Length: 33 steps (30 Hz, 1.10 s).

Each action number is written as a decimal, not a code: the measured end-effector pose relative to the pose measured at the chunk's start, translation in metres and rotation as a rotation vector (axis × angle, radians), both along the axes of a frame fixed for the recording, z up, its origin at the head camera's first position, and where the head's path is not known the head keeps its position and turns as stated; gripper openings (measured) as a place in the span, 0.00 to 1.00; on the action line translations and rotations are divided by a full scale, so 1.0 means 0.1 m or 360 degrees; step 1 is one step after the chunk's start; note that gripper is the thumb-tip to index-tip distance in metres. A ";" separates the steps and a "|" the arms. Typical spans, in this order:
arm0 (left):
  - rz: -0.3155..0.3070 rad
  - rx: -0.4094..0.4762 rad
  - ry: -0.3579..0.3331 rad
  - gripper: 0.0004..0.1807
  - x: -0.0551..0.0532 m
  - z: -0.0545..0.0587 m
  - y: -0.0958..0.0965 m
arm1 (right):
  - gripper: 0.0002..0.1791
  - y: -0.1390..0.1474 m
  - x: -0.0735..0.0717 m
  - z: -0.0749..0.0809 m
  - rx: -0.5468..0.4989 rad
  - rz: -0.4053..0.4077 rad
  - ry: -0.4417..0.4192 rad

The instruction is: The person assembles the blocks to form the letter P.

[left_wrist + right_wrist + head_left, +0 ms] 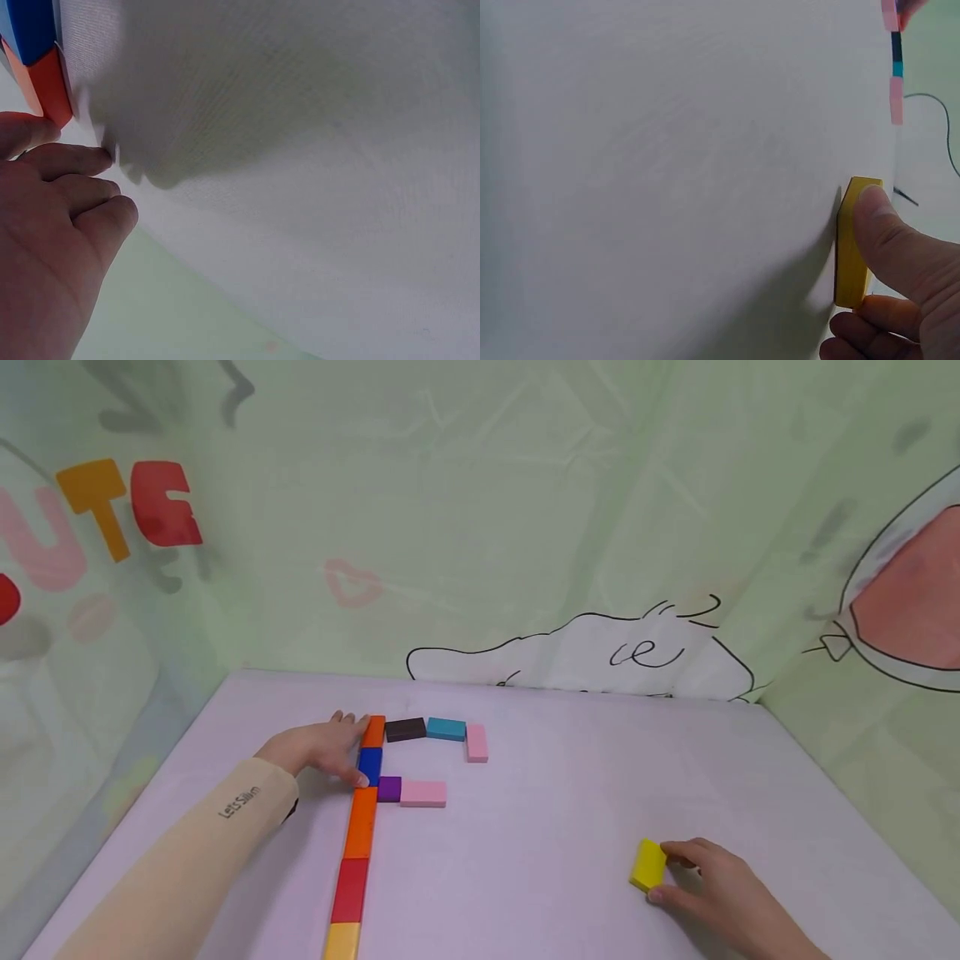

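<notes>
My left hand (326, 750) rests along the far end of a column of coloured blocks. Its index fingertip touches the far orange block (373, 732), and the thumb lies at the near end of the blue block (370, 766). In the left wrist view, the other fingers extend loosely over the cloth. Toward the front right, my right hand (723, 885) pinches a yellow block (648, 864) by its ends, between thumb and fingers. The right wrist view shows the thumb against this block (849, 247). Whether it touches the table, I cannot tell.
Nearer in the column lie another orange block (362, 823), a red one (349, 891) and a pale orange one (342, 941). Branching right are black (406, 729), teal (446, 728) and pink (477, 743) blocks, then purple (389, 789) and pink (423, 793). Printed cloth (480, 527) walls the table.
</notes>
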State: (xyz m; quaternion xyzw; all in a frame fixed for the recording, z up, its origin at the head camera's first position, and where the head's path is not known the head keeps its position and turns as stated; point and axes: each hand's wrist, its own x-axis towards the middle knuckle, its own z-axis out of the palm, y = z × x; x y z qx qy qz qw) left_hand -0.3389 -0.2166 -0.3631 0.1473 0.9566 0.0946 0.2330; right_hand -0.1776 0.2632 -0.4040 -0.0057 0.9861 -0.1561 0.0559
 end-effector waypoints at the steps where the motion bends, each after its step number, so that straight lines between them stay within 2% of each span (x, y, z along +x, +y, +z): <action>1: 0.0000 -0.0001 0.0002 0.57 0.00 0.00 0.00 | 0.40 -0.04 -0.02 0.01 -0.0001 0.0021 0.0036; 4: 0.0006 -0.0010 0.0006 0.57 0.00 0.01 0.01 | 0.38 -0.18 -0.09 0.03 -0.0005 0.0066 0.0096; 17: 0.0022 -0.0003 -0.0009 0.56 -0.03 0.02 0.03 | 0.37 -0.69 -0.33 0.12 -0.0006 0.0141 0.0087; 33: 0.0051 -0.0004 -0.0023 0.57 0.00 0.01 0.02 | 0.32 -1.20 -0.60 0.15 -0.0016 0.0233 0.0123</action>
